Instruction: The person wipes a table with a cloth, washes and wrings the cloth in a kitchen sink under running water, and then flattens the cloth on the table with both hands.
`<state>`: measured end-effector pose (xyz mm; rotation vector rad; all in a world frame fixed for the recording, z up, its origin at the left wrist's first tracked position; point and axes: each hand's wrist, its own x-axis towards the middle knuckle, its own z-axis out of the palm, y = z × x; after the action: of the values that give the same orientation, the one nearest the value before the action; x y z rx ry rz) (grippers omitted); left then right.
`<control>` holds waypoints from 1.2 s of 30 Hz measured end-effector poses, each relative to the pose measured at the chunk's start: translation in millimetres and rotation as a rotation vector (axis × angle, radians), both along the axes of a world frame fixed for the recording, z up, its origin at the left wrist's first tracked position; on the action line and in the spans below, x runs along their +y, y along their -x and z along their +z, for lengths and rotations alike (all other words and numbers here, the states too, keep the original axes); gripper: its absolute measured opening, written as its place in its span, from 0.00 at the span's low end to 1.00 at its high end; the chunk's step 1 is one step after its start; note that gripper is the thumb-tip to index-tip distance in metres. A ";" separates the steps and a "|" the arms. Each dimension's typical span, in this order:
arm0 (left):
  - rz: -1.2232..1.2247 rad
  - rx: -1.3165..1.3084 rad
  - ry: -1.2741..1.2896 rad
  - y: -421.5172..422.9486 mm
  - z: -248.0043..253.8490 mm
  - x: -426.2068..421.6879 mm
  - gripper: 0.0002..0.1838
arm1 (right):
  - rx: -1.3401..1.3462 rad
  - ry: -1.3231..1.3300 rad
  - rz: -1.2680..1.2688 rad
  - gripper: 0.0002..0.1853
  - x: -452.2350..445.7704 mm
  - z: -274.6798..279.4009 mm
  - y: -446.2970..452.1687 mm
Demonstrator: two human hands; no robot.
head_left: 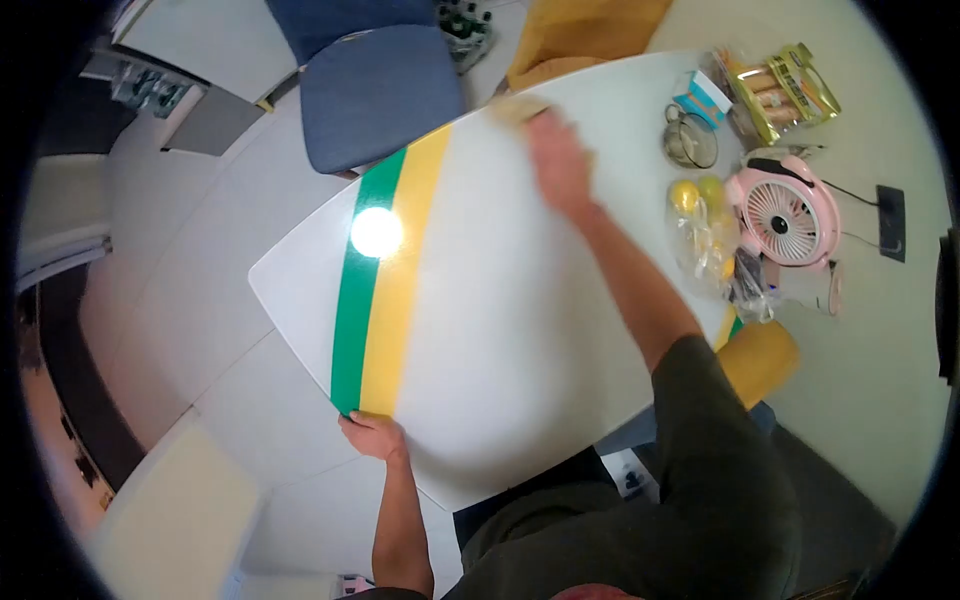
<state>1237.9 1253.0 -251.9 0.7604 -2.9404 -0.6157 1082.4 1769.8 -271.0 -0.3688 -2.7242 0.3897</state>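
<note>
My right hand (pixel 560 165) is stretched out over the far side of the white table (pixel 500 290), smeared by motion. Under its fingertips is a beige cloth (pixel 515 108), pressed on the tabletop near the far edge; its outline is blurred. At the near left edge, my left hand (pixel 373 438) grips the table's rim where the green stripe (pixel 358 310) and the yellow stripe (pixel 390 300) end. Its fingers curl at the edge, and part of them is hidden below.
Along the wall side stand a pink fan (pixel 785 215), a bag of yellow fruit (pixel 705 230), a glass cup (pixel 690 140), a blue-and-white box (pixel 703 98) and a gold food package (pixel 780 95). A blue chair (pixel 380 95) and a yellow chair (pixel 580 40) border the far edge.
</note>
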 end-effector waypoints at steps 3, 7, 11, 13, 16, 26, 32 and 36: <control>-0.022 -0.013 0.012 -3.2 -7.8 -7.4 0.29 | -0.053 -0.031 -0.352 0.31 122.9 -27.4 0.2; -0.021 0.008 0.016 -0.6 -5.8 -6.5 0.29 | -0.105 -0.016 -0.669 0.31 158.9 -25.2 29.9; -0.021 0.012 0.001 -2.3 -7.8 -8.9 0.29 | -0.095 -0.036 -0.599 0.30 122.8 -32.8 52.0; -0.031 0.017 0.004 -3.0 -8.2 -6.0 0.30 | 0.124 -0.007 -0.390 0.29 50.7 -47.6 60.7; -0.041 0.031 0.006 -0.3 -5.5 -4.1 0.30 | 0.008 -0.105 -0.132 0.32 -117.2 -23.3 67.8; -0.041 0.008 0.002 -4.3 -6.5 -11.6 0.30 | -0.053 0.502 0.648 0.29 -362.9 13.7 -17.8; -0.033 -0.006 0.015 -5.9 -8.9 -10.8 0.29 | 0.081 -0.044 0.001 0.26 -36.6 -13.4 -3.8; -0.027 -0.019 0.013 -3.3 -9.2 -12.1 0.29 | 0.038 -0.189 -0.422 0.29 139.4 -53.2 -17.8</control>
<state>1241.2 1240.8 -261.1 0.7307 -2.9736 -0.5934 1100.2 1909.3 -324.2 -0.8480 -2.5265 0.0235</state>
